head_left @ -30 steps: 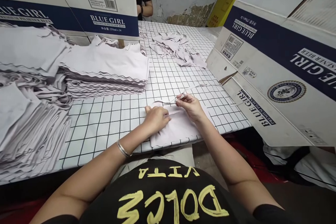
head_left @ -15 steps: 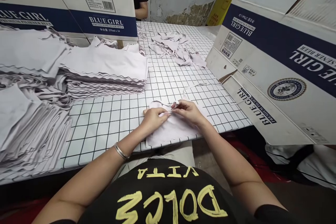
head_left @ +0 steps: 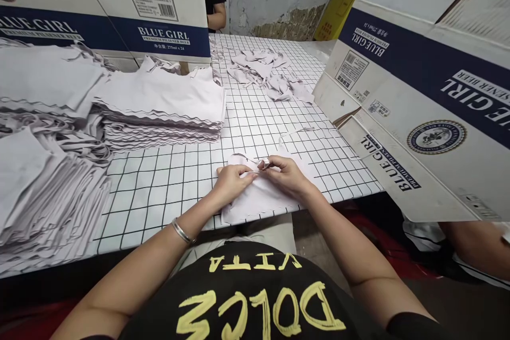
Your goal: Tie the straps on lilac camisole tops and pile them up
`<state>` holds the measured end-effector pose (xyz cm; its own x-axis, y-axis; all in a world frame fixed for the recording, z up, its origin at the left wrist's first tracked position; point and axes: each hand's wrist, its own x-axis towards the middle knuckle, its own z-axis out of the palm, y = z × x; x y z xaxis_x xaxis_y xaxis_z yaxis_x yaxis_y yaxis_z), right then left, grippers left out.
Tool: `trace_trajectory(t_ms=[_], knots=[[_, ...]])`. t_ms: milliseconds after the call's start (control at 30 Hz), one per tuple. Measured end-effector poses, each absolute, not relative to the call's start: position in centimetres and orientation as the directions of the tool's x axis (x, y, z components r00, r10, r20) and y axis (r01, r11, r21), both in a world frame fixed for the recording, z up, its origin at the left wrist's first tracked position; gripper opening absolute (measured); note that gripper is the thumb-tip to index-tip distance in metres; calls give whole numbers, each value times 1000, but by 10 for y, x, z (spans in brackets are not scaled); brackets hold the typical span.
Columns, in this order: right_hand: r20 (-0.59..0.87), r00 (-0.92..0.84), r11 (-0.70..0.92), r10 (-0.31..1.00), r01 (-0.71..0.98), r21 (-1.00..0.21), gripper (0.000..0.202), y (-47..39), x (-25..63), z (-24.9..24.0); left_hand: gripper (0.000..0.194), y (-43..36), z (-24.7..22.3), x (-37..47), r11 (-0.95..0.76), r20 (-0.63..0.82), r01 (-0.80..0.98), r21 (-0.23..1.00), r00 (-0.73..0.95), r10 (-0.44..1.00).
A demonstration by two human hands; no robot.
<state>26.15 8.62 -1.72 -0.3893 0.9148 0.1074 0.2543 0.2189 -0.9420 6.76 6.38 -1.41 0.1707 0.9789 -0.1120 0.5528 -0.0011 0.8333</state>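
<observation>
- Your left hand (head_left: 233, 183) lay palm down, reaching in from the left, thumb and forefinger pinched together on the upper edge of a flat, pale pinkish-white cloth piece (head_left: 265, 202).
- Your right hand (head_left: 290, 174) came in from the other side, wrist bent inward, fingers closed at that same edge, their tips just beside the left ones.
- The cloth piece was spread at the near edge of the white, black-gridded worktop (head_left: 159, 186), right of the tall stack of folded pale cloth (head_left: 163, 95).
- Compared with a second earlier, your right hand had dropped nearer to you and to your left hand, whose curled fingers had straightened into a pinch; half a second earlier the pose was nearly the same.
- Another person's bare limb (head_left: 474, 244) had appeared at lower right, partly hidden by the white-and-navy cardboard box (head_left: 398, 90).
- A small whitish bit (head_left: 263, 163) between your right fingers was too small to identify; your fingertips hid the pinched edge.
</observation>
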Motion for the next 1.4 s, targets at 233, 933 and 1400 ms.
trace_trajectory(t_ms=[233,933,1400], knots=[[119,-343,201,932,213,-956,11,83,253,-22,25,65,-15,68,-14,-114,563,826,190,975],[-386,-436,-514,813,-224,-828,33,167,192,10,54,27,-21,14,-742,98,624,246,745,660],[119,-233,245,965,650,-719,21,204,208,22,66,7,-33,5,-761,70,536,365,800,596]])
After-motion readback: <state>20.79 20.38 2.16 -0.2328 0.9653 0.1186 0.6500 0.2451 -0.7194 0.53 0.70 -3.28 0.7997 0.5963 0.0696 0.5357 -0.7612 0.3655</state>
